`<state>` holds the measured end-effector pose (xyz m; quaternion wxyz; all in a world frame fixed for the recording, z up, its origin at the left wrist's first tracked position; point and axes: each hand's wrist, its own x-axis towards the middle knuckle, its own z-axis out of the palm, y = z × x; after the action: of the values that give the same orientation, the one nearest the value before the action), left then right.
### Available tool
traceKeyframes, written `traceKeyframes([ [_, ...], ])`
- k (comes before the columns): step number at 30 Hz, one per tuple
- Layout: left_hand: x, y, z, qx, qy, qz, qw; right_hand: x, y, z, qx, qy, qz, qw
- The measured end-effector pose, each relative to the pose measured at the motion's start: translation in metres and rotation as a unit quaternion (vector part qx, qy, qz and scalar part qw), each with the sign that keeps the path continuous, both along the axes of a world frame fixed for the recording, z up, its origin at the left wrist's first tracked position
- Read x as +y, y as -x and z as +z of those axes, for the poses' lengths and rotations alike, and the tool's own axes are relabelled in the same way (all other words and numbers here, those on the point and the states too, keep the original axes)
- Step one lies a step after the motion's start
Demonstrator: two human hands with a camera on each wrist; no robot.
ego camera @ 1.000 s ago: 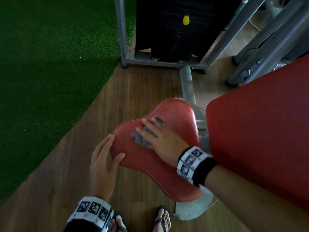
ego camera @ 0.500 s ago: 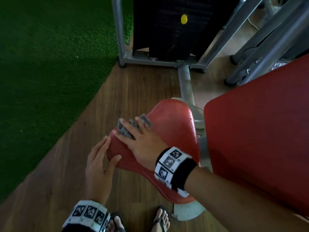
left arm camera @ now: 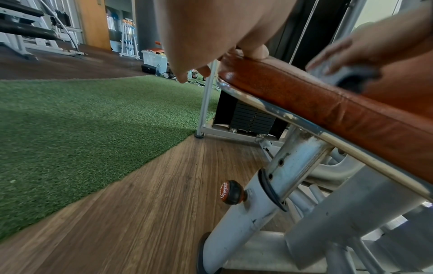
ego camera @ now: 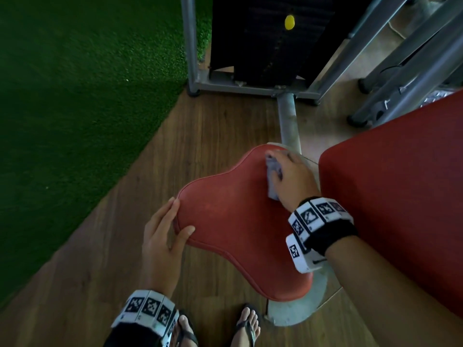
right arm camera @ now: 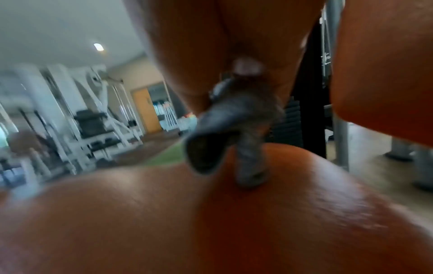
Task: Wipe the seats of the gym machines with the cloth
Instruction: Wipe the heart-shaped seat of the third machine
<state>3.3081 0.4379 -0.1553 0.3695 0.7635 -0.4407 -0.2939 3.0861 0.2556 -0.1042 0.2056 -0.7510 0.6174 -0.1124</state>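
Observation:
A red padded seat (ego camera: 233, 221) sits at the centre of the head view. My right hand (ego camera: 285, 171) holds a bunched grey cloth (ego camera: 271, 179) down on the seat's far end, close to the red back pad (ego camera: 390, 201). In the right wrist view the cloth (right arm camera: 229, 129) hangs from under the palm onto the seat (right arm camera: 234, 213). My left hand (ego camera: 165, 231) rests against the seat's left edge with the thumb on top and the fingers fairly straight. The left wrist view shows that thumb on the seat rim (left arm camera: 293, 89) and the cloth (left arm camera: 344, 74) under the right hand's fingers (left arm camera: 332, 53).
Green turf (ego camera: 75, 96) lies left of the wooden floor (ego camera: 213, 136). A black weight stack (ego camera: 270, 38) in a grey frame stands beyond the seat. Grey machine bars (ego camera: 413, 71) run at the upper right. A red adjustment knob (left arm camera: 230, 192) juts from the seat post. My sandalled feet (ego camera: 245, 324) are below.
My right hand has swept the cloth from the seat's left lobe across to its far end near the back pad. The left hand has stayed on the left edge.

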Motion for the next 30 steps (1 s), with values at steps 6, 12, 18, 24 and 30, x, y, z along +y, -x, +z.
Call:
traceKeyframes([
  [6,0.000,-0.002,0.000,-0.007,0.012,-0.004,1.000,0.026,-0.033,0.026,-0.229,-0.220,0.152,0.936],
  [12,0.000,-0.001,0.000,-0.012,0.015,-0.001,1.000,0.048,-0.033,0.007,0.117,-0.075,0.300,0.944],
  [18,0.000,-0.002,0.000,-0.032,0.007,-0.008,0.999,0.062,-0.050,-0.032,0.180,0.012,0.418,0.890],
  [24,0.000,-0.002,0.000,-0.025,0.004,-0.003,1.000,-0.002,-0.018,-0.044,0.230,-0.001,0.305,0.924],
  [30,0.000,0.000,0.001,-0.010,-0.007,-0.005,1.000,-0.028,0.023,-0.054,0.225,-0.100,0.033,0.969],
])
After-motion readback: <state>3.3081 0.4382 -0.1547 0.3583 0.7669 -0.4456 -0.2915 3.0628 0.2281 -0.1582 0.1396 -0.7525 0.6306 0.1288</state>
